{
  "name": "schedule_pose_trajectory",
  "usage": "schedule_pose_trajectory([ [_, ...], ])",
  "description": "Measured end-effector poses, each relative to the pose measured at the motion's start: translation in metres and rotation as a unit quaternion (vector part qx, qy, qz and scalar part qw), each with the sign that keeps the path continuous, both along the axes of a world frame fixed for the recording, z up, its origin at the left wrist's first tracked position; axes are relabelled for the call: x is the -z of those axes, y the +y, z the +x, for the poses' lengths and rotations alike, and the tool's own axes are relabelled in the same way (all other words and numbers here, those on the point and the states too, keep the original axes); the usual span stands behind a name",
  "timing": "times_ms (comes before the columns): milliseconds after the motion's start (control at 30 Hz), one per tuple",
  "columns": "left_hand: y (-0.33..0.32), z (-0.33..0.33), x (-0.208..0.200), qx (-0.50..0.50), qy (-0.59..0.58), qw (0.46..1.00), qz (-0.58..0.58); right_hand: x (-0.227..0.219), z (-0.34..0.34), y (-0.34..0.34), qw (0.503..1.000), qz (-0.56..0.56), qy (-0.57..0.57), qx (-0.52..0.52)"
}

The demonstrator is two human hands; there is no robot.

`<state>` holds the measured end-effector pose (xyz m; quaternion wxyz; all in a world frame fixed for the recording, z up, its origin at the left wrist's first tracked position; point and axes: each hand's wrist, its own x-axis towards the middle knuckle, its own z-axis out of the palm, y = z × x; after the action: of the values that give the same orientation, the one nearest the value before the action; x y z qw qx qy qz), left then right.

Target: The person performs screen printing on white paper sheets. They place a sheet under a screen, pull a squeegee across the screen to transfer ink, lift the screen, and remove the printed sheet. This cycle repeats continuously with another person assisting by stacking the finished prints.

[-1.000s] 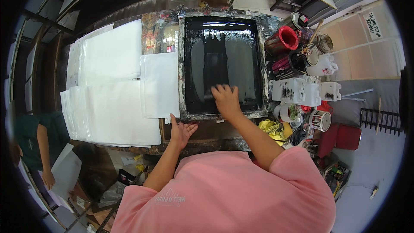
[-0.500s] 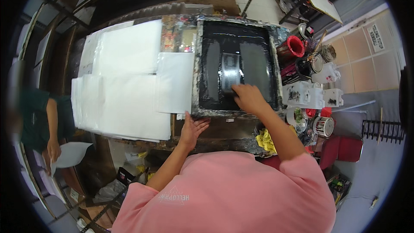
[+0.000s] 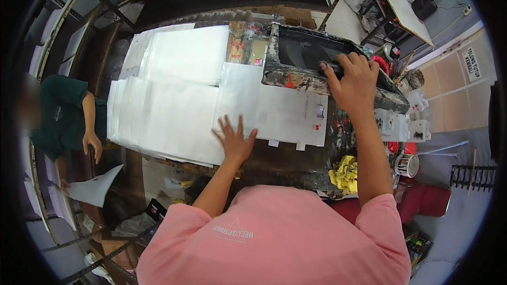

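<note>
A screen printing frame (image 3: pixel 296 76), wooden and stained with dark ink, stands tilted with its near side raised. My right hand (image 3: pixel 355 82) grips that near rim, fingers curled over it toward the dark mesh (image 3: pixel 301 50). A dark shape lies on the mesh by my thumb; I cannot make out what it is. Below the raised rim lies a white sheet (image 3: pixel 274 108) with small dark and red marks at its right end. My left hand (image 3: pixel 236 141) is spread, palm down, at the sheet's left part, beside the stack of white sheets (image 3: pixel 163 116).
Another white stack (image 3: pixel 190 50) lies farther back. Paint cans (image 3: pixel 406 165) and stained white containers (image 3: pixel 420 130) crowd the right side, near a crumpled yellow cloth (image 3: pixel 344 175). At far left a person in a dark green shirt (image 3: pixel 60 116) holds a white sheet (image 3: pixel 97 186) near the racks.
The frame, flat before, is now tilted up at its near side, uncovering the marked sheet. My right hand has moved from inside the frame to its rim; my left hand has moved onto the paper.
</note>
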<state>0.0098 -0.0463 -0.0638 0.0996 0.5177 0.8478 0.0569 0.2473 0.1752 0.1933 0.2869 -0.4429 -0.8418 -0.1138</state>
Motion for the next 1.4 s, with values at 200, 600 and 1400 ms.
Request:
schedule_pose_trajectory([
  [200, -0.021, -0.005, 0.021, -0.018, -0.016, 0.998, -0.063, -0.023, -0.007, 0.026, 1.0, -0.002, 0.018, -0.005],
  [600, -0.016, -0.079, -0.02, -0.109, -0.059, 0.933, 0.337, -0.028, -0.007, 0.04, 0.998, 0.025, 0.052, -0.013],
  [1400, 0.082, 0.15, 0.073, 0.311, -0.087, 0.946, 0.042, -0.012, -0.001, 0.035, 0.997, 0.029, 0.072, -0.023],
])
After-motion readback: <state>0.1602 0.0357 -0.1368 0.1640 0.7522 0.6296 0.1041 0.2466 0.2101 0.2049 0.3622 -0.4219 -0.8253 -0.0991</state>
